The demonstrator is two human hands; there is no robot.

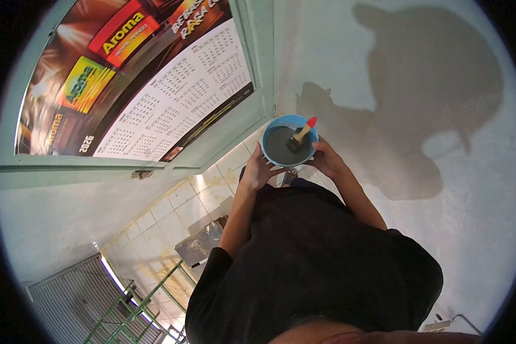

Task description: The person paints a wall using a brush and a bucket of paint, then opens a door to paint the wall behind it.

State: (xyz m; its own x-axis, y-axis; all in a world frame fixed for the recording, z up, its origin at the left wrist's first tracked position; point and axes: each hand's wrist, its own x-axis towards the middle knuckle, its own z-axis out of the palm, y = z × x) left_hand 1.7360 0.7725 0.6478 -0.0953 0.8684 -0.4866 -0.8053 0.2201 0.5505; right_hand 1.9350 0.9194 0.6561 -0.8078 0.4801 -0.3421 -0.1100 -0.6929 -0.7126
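A round blue bowl (274, 124) with grey paint (278, 150) in it is held up between my two hands, near the wall. Resting in the paint is a paintbrush (304, 133) with a pale wooden handle and a red tip; its dark bristles lean against the grey. My left hand (259, 169) grips the bowl's left side, thumb up along the rim and fingers underneath. On the other side my right hand (328, 159) holds the rim, its fingers partly hidden under the bowl.
To the left a green door (264, 57) carries a large calendar poster (178, 86). A pale wall (338, 69) with a shadow stands ahead and right. Below are floor tiles (175, 215), a dark box (200, 243) and green metal scaffolding (137, 312). A paint roller (438, 325) appears lower right.
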